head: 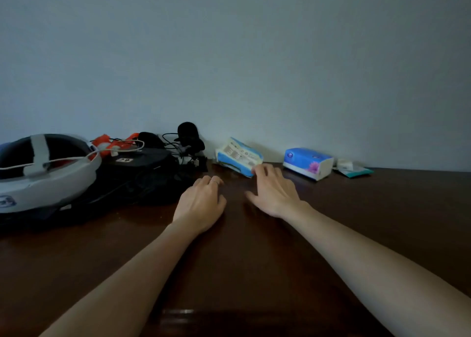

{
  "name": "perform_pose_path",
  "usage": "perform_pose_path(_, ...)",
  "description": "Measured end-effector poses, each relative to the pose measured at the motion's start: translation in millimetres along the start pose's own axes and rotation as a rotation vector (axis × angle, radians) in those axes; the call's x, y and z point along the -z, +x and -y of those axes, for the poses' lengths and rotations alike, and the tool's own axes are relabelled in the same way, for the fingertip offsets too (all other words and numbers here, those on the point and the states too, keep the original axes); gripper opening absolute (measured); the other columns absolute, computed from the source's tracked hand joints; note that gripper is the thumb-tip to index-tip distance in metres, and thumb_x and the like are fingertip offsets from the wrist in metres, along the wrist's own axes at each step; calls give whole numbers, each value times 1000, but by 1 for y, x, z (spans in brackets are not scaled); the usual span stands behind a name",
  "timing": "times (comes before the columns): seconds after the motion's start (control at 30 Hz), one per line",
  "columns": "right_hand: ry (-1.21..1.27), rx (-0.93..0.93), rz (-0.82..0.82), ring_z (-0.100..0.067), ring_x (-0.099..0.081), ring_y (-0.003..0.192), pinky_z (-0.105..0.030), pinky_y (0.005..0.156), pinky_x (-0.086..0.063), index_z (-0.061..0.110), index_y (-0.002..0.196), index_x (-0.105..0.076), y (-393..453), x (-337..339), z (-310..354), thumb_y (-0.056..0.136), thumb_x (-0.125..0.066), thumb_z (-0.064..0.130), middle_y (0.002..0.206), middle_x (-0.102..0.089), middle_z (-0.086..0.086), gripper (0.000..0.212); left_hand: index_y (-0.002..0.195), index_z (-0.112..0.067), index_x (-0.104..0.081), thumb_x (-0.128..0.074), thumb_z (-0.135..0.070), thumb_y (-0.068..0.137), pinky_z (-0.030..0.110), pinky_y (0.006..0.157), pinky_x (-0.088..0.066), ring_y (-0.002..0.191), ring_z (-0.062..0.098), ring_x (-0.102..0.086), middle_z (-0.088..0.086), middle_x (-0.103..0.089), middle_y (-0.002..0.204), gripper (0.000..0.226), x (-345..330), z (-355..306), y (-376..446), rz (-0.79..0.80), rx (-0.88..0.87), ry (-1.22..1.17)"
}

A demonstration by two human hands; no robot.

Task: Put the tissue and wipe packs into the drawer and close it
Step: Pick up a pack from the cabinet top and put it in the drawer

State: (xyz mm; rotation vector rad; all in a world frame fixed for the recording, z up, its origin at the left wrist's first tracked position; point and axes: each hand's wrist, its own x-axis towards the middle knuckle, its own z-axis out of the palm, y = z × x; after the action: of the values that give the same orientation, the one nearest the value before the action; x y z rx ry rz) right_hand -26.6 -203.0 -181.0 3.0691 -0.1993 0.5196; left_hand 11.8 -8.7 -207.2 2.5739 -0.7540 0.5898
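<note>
Head view
Hands: Both reach forward over a dark wooden surface (331, 234). The left hand (201, 201) lies palm down, fingers loosely curled, a ring on one finger, holding nothing. The right hand (274, 192) is spread, fingertips touching the near corner of a wipe pack (238, 156); whether they grip it cannot be told.
Writing: The wipe pack, blue and cream, carries printed panels too blurred to read. The tissue pack (308, 162), blue and white with a purple flower, shows a round logo that is also illegible.
Task items: The wipe pack is tilted near the wall, centre. The tissue pack rests on the surface to its right, apart from it. A small teal-edged packet (355, 169) lies just beyond the tissue pack.
Hard to make out: At left, a white and grey headset (48, 173) is cut off by the frame edge; behind it sit black gear, tangled cables (175, 146) and orange parts (112, 145), dim and indistinct. No drawer can be made out.
</note>
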Motion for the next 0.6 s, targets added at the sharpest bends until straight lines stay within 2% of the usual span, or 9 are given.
perform_pose_path(0.07,-21,0,-4,-34,-32,139,-49,97,-48,23,133,-45,44,-12,4,93,-66,46,155,-25,-11,50,138,-23,-48,-53,-36,95,34,84,-52,113,18,-56,-1,-58,125,45,-11,6,16,-63,-12,-12)
perform_pose_path(0.13,-7,-20,2,-35,-36,138,-49,97,-48,18,130,-44,82,-24,3,93,-69,38,152,-31,-15,49,141,-21,-43,-53,-36,94,35,88,-50,115,20,-55,1,-55,128,51,-19,12,29,-86,-11,-37)
perform_pose_path(0.2,90,-92,20,-39,-57,120,-43,85,-48,11,134,-35,109,-35,-5,95,-66,29,134,-55,-19,53,145,-18,-40,-55,-36,92,37,96,-46,120,23,-52,4,-52,134,58,-28,18,41,-116,-20,-45)
perform_pose_path(0.27,140,-128,-52,-41,-67,101,-42,75,-45,11,132,-33,123,-40,-18,99,-57,22,113,-67,-19,42,148,-16,-34,-57,-36,88,39,109,-37,133,24,-42,7,-45,144,67,-32,24,51,-158,-35,-24)
perform_pose_path(0.37,257,-109,-251,-35,-63,76,-39,62,-43,23,109,-48,128,-35,-34,94,-57,30,83,-65,-5,19,155,-14,-24,-61,-44,83,46,123,-19,151,29,-20,12,-29,159,86,-32,29,64,-282,-125,90)
perform_pose_path(0.43,501,-27,-153,-24,-62,74,-35,62,-41,32,90,-60,128,-30,-34,83,-56,38,71,-65,8,10,158,-20,-18,-63,-53,81,48,124,-15,153,29,-15,11,-22,163,95,-33,28,69,-303,-200,83)
perform_pose_path(0.5,747,49,55,-9,-67,90,-27,73,-48,48,86,-71,132,-22,-26,76,-51,45,84,-71,22,22,153,-26,-26,-66,-55,83,41,112,-35,140,24,-41,5,-43,151,86,-32,28,71,-253,-157,-38)
perform_pose_path(0.53,832,74,79,-3,-65,100,-21,80,-47,53,92,-70,138,-21,-23,78,-48,46,96,-70,27,27,146,-28,-32,-66,-51,86,37,94,-46,124,21,-55,1,-55,137,73,-32,29,72,-236,-84,-121)
perform_pose_path(0.6,944,18,1,-4,-58,118,-20,86,-42,48,112,-64,154,-22,-17,88,-40,43,118,-64,24,34,130,-27,-41,-60,-42,94,32,65,-44,99,18,-63,-4,-63,112,43,-31,32,72,-273,14,-194)
